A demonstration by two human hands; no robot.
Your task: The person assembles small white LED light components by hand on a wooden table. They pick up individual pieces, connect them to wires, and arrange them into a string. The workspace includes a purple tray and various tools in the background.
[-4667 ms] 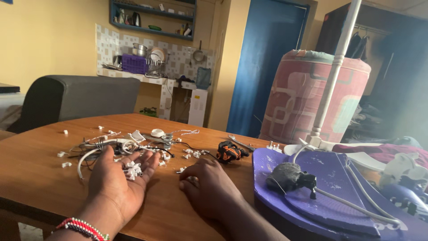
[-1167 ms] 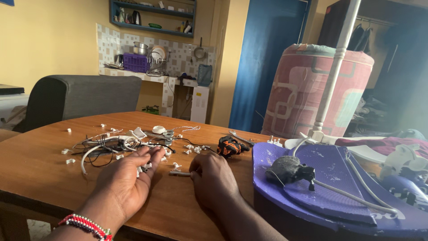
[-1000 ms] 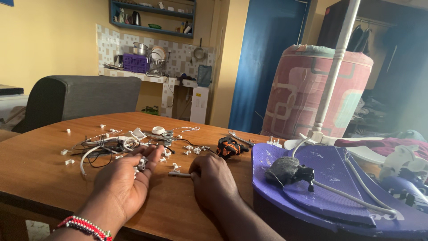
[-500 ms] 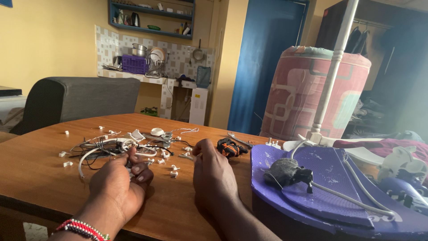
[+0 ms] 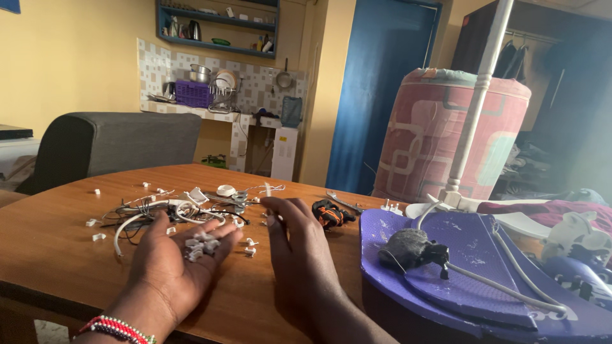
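Cupping a small heap of white cable clips (image 5: 199,245) in its upturned palm, the left hand (image 5: 175,261) sits low and left of centre in the frame, fingers loosely curled and half spread, a beaded bracelet (image 5: 115,329) at the wrist. The right hand (image 5: 296,245) rests beside it, palm down over the wooden table (image 5: 51,255), fingers held together and stretched toward a thin white piece (image 5: 268,190) near their tips; whether it pinches anything I cannot tell. More loose clips (image 5: 250,247) lie between the two hands, and a tangle of white and dark wires (image 5: 159,213) spreads just above the left hand. A small black-and-orange tool (image 5: 330,213) lies right of the fingertips, with a purple plastic base (image 5: 472,267) filling the lower right. The clips look light, hard and smooth, likely to roll or spill from a tilted palm, so a level cupped hand suits them, and single ones are best pinched by their sides between thumb and forefinger.
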